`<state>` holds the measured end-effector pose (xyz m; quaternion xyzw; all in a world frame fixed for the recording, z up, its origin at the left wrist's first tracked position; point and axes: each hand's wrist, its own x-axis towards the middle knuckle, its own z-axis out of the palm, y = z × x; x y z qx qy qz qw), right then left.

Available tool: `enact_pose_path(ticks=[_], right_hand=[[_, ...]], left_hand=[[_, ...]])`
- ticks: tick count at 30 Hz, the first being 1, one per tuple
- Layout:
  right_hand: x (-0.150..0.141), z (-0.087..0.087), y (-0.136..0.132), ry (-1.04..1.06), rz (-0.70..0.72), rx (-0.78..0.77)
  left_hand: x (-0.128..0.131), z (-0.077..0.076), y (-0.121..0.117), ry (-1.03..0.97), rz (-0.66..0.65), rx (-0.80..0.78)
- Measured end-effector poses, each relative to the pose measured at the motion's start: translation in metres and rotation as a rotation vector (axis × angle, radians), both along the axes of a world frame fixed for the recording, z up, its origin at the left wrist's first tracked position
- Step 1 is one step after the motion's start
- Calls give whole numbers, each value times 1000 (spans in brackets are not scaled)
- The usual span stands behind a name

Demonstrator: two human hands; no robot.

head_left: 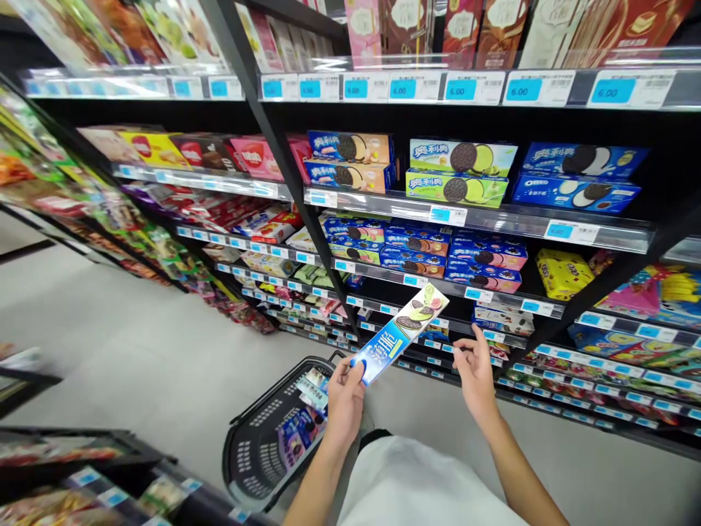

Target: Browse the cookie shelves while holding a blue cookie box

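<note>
My left hand (346, 398) grips one end of a long, slim cookie box (402, 332), blue and white with green-filled dark cookies pictured on it. The box slants up and to the right in front of the shelves. To its right, my right hand (475, 372) hangs in the air with fingers apart and nothing in it. Under my left forearm a black shopping basket (241, 438) stands on the floor. Inside it lie several packages, among them a blue and purple cookie box (299, 435).
Store shelves (596, 226) with price tags span the view ahead. Green cookie boxes (457, 186), blue Oreo boxes (577, 191) and a yellow pack (564, 274) sit on them. Hanging snack bags (98, 190) line the left. Another display (82, 475) stands at lower left. Grey floor (125, 336) lies between.
</note>
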<state>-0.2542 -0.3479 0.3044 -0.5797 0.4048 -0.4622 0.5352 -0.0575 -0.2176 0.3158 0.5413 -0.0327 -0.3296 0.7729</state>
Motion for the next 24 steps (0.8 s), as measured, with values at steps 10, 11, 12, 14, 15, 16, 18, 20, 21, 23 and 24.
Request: enact_pose_path(ticks=[10, 11, 12, 14, 15, 16, 18, 20, 21, 23, 24], right_hand=[[-5, 6, 0, -35, 23, -7], [-5, 6, 0, -36, 28, -2], [-6, 6, 1, -35, 31, 0], [-7, 6, 2, -30, 36, 1], [-7, 6, 3, -25, 37, 2], [-7, 6, 4, -19, 37, 3], [-8, 6, 5, -7, 36, 10], [-8, 6, 7, 0, 32, 16], [-8, 5, 7, 3, 30, 17], [-9, 5, 8, 12, 29, 15], [-9, 4, 9, 18, 30, 12]], left_hand=[[12, 1, 8, 21, -27, -13], [12, 1, 8, 13, -28, -13], [12, 2, 8, 5, -31, -11], [12, 4, 8, -7, -38, -3], [12, 5, 8, -7, -40, 2], [12, 6, 9, -4, -39, 6], [11, 8, 10, 7, -31, 8], [11, 8, 12, 11, -20, 6], [11, 7, 13, 9, -16, 5], [11, 6, 15, -1, -15, 4], [11, 6, 15, -3, -15, 3]])
